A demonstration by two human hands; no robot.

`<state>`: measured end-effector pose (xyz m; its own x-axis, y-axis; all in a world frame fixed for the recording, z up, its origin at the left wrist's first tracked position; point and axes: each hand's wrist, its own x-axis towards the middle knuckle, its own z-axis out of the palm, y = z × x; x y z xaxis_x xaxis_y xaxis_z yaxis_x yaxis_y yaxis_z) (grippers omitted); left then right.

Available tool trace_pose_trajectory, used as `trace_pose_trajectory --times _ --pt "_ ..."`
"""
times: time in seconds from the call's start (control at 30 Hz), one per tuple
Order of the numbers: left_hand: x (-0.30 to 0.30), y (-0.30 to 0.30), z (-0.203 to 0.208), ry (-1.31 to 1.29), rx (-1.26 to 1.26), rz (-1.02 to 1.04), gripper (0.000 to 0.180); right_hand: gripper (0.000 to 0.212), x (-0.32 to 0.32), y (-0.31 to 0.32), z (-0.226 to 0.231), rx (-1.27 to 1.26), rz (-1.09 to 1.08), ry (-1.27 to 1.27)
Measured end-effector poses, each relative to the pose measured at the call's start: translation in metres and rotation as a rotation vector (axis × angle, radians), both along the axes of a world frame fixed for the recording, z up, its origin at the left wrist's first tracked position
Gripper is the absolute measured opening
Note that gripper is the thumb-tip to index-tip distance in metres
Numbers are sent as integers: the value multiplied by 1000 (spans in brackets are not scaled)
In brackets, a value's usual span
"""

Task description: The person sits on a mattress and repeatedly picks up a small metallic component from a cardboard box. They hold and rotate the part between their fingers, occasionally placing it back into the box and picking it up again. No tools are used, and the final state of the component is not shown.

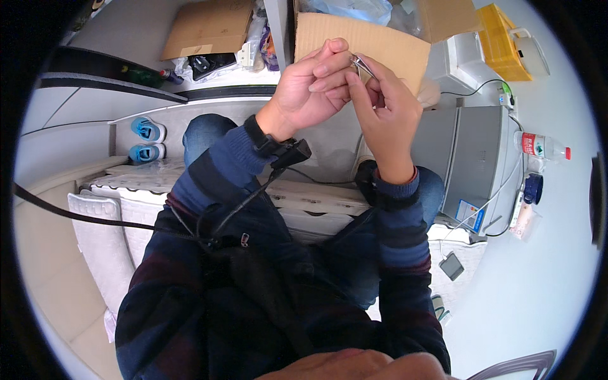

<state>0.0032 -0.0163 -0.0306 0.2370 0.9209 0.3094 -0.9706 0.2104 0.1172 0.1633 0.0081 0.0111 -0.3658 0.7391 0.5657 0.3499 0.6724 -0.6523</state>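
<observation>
My right hand (pixel 391 104) pinches a small silver nail clipper (pixel 361 64) between thumb and fingers. The clipper's head touches or nearly touches a finger of my left hand (pixel 316 85); the exact contact is too small to make out. Turned palm up, the left hand has its fingers curled in toward the palm, with nothing visible inside them. Both hands are raised side by side in front of an open cardboard box (pixel 354 39). A black strap with a dark device (pixel 292 152) is on my left wrist.
A grey cabinet-like appliance (pixel 472 152) stands right of my knee. Further right are a plastic bottle (pixel 541 145) and cables. A phone (pixel 451 266) lies on a pale quilted cover. Blue shoes (pixel 147 130) rest at left; a shelf holds another cardboard box (pixel 209 26).
</observation>
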Motion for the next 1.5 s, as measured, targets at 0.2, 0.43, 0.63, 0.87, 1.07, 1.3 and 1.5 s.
trace_pose_trajectory --times 0.2,0.43,0.63,0.87,1.07,1.3,1.5 --pt "-3 1 -7 -62 58 -118 18 33 2 -7 4 113 51 26" --pt "-4 1 -8 -54 103 -151 17 36 4 -8 8 169 71 30" --pt "-5 -1 -8 -60 95 -160 14 37 5 -11 10 188 70 -27" --pt "-4 1 -4 37 95 53 10 34 7 -12 5 77 27 63" --pt "-7 3 -5 48 155 75 18 33 11 -11 3 101 35 48" --pt "-6 4 -5 71 184 93 18 32 11 -14 3 78 22 35" --pt "-7 -5 13 1249 307 1013 13 19 24 -12 6 -383 62 270"
